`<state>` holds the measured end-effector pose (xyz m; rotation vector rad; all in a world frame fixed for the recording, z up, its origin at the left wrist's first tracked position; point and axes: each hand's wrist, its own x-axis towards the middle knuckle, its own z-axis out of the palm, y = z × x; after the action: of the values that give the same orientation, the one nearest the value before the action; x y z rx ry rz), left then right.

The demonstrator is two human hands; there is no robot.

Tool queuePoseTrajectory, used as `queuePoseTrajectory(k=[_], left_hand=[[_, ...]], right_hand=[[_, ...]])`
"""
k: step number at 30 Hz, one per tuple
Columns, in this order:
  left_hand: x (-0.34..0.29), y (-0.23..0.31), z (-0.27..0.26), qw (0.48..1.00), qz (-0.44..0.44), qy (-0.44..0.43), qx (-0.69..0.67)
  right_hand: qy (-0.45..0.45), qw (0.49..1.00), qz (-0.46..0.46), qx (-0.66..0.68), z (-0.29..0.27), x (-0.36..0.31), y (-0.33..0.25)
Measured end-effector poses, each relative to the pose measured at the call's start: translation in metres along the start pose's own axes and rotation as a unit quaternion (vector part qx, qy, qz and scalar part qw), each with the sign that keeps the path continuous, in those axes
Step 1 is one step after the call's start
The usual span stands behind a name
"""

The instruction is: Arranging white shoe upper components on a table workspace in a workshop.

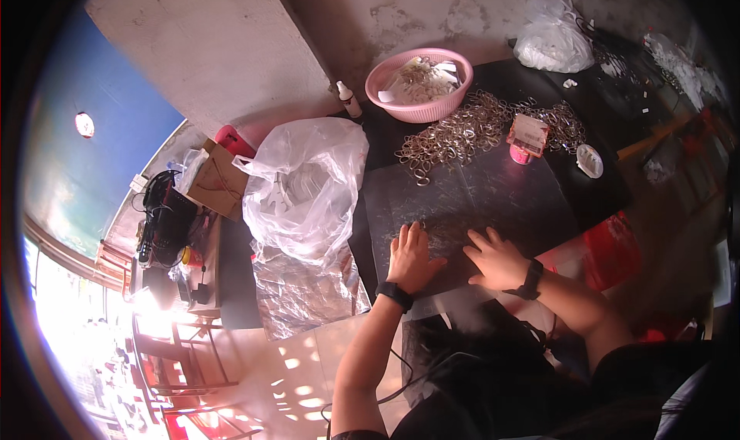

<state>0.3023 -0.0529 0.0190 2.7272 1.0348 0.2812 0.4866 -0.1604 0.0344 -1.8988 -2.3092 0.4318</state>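
Note:
My left hand [413,261] lies palm down on the dark work mat [470,189], fingers stretched out and thumb apart. Something small glints at its fingertips, too small to make out. To the right, my right hand [499,263] also rests flat near the mat's front edge with its fingers spread. Neither hand holds anything that I can see. Beyond them is a heap of metal rings [459,135], spread across the back of the table. A small pink tin [521,155] with a box-like piece of card [529,134] on top stands at the heap's front.
A pink basket [420,114] with white pieces and rings stands behind the heap. At left, a clear plastic bag [308,185] sits on silvery sheeting [304,289]. A white bottle [348,99] stands by the wall. A small white dish [590,161] and a white bag [553,43] are at right.

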Motion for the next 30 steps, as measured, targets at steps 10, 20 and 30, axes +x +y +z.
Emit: queuePoseTrajectory(k=[10,20,30], left_hand=[[0.030,-0.010,0.012,0.996,-0.028,0.086,0.018],[0.036,-0.019,0.020,0.998,-0.015,0.028,0.056],[0.043,-0.024,0.022,0.999,-0.039,-0.026,0.023]], right_hand=[[0.012,0.998,0.018,-0.052,0.000,0.000,-0.007],[0.044,0.994,0.037,-0.088,0.005,-0.001,-0.011],[-0.003,0.999,0.011,-0.041,0.005,0.001,-0.004]])
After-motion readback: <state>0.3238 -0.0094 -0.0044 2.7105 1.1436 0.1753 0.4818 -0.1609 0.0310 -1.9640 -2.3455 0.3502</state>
